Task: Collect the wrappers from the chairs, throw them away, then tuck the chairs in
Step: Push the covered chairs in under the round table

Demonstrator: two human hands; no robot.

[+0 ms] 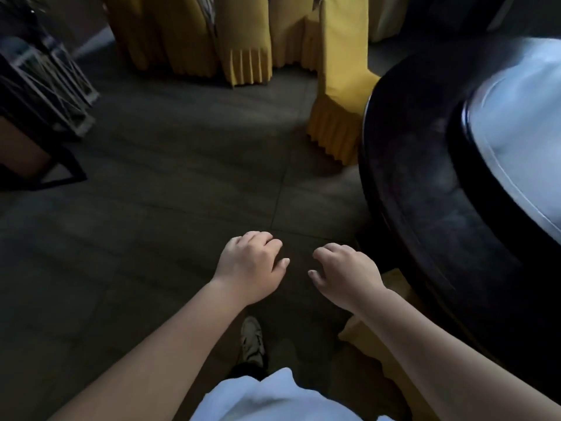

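Fingers on our left hand (252,265) and right hand (346,273) hang loosely curled, holding nothing, over the floor (170,208). Yellow-covered chairs (340,86) stand far, beside the dark round table (425,177) at right; we see no wrappers. We judge we are between chairs, so next we walk over and look.

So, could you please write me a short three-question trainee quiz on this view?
1. True or false: the left hand holds a wrapper.
2. What colour are the covers on the chairs?
A. yellow
B. red
C. white
3. On which side of the view is the table?

Key:
1. False. Both the left hand and the right hand hang loosely curled and hold nothing.
2. A
3. The right side.
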